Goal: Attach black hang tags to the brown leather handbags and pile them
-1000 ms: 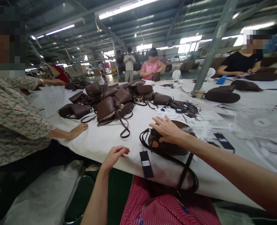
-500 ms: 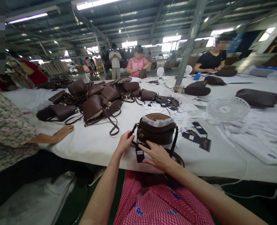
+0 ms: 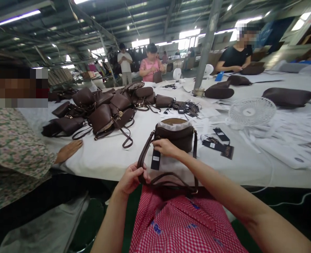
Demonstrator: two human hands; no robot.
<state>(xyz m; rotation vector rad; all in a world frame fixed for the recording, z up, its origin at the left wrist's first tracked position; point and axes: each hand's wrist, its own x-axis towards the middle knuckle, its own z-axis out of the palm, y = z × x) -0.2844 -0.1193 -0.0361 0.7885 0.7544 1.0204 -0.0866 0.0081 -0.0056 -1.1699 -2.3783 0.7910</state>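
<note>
A dark brown handbag (image 3: 174,137) stands upright before me, its top open on a tan lining with white wrapping inside. My left hand (image 3: 134,176) is closed around its brown strap (image 3: 145,149) at the table's front edge, left of the bag. The rest of the strap loops down toward my checked apron. My right hand (image 3: 167,147) lies against the bag's left front, fingertips pinched together just above a black hang tag (image 3: 155,160). What those fingertips hold is too small to make out.
A pile of brown bags (image 3: 102,112) lies at the left, with black tags (image 3: 188,108) bunched beside it. More hang tags (image 3: 218,144) and a white fan (image 3: 251,111) are at the right. A co-worker's hand (image 3: 69,151) rests on the table's left edge. Other people work across the table.
My left hand has drawn the strap down and toward me, away from the bag. My right hand has moved up to the bag's left front, and its fingers have closed.
</note>
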